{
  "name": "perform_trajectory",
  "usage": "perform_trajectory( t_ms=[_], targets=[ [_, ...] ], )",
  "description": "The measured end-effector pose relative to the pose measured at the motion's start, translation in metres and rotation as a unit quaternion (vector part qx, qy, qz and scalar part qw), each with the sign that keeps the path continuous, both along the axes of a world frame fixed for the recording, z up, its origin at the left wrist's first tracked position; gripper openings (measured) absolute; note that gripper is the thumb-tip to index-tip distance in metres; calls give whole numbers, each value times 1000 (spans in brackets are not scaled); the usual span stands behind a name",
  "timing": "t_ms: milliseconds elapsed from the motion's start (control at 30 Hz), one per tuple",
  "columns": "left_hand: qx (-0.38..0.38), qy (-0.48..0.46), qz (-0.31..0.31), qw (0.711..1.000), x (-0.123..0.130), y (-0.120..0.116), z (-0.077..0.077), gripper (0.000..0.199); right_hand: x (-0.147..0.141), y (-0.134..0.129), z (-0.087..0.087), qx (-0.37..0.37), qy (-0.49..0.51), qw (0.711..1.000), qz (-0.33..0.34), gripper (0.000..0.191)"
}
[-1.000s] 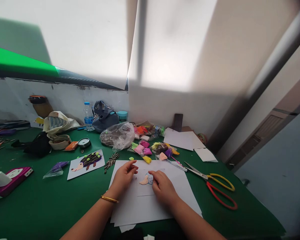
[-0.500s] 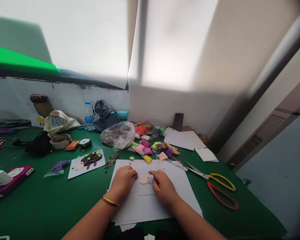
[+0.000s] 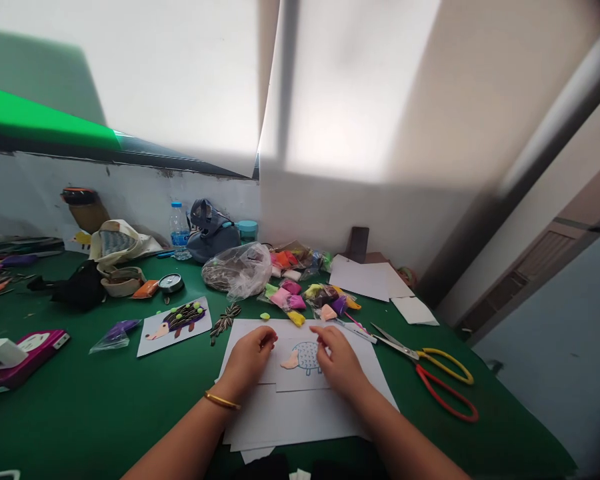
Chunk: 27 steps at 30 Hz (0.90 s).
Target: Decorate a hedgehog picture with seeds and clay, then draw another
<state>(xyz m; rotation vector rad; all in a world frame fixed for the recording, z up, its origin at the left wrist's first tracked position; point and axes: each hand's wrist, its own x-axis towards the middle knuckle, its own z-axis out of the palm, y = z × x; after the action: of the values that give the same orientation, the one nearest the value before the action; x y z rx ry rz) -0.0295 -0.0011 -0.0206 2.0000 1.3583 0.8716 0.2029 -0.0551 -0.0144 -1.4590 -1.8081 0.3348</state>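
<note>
My left hand (image 3: 249,359), with a gold bangle (image 3: 223,401) at the wrist, rests on a stack of white paper sheets (image 3: 300,427). My right hand (image 3: 340,361) sits just right of a small paper card (image 3: 300,383). That card bears a hedgehog outline (image 3: 305,357) with a peach face and blue-dotted body. The fingers of both hands are bunched, and anything small between them is hidden. A finished hedgehog card (image 3: 175,327) with purple and brown clay and lime dots lies left of the paper.
Bags of coloured clay (image 3: 290,297) and a clear plastic bag (image 3: 237,271) lie beyond the paper on the green tabletop (image 3: 80,413). Red-and-yellow-handled scissors (image 3: 425,367) lie to the right. A pink case (image 3: 25,357), a water bottle (image 3: 180,233) and a dark bag (image 3: 77,287) also stand about.
My right hand has moved up and to the right, off the hedgehog outline, and now shows its dotted body. My left hand has shifted only slightly.
</note>
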Motion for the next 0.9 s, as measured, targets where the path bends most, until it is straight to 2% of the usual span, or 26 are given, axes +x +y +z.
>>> perform_trajectory(
  t_ms=[100,167,267,367,467,567,633,733,800,900],
  targets=[
    [-14,-44,-10,999,1,1,-1,28,24,29,7,12,-111,991,-69,50],
    [-16,-44,-13,999,2,1,1,26,36,49,9,1,-169,980,-103,52],
    [3,-12,-10,1000,0,-1,7,21,44,70,7,8,-195,977,-92,37],
    [63,1,-9,998,-1,-1,9,17,44,77,6,23,-196,976,-86,20],
    [111,-35,-33,993,0,0,6,14,43,75,10,34,-193,976,-91,14],
    [116,-73,-46,989,4,-3,3,16,39,65,15,60,-149,984,-76,15],
    [106,-94,-35,989,8,-8,4,15,31,54,19,67,-93,993,-36,16],
    [112,-117,-26,986,12,-17,10,15,10,33,26,33,-23,999,17,16],
    [139,-127,-30,982,13,-23,15,18,-6,19,30,2,-24,999,48,15],
    [186,-134,-39,973,13,-27,19,19,-26,6,33,-5,-32,996,86,14]
  ],
)
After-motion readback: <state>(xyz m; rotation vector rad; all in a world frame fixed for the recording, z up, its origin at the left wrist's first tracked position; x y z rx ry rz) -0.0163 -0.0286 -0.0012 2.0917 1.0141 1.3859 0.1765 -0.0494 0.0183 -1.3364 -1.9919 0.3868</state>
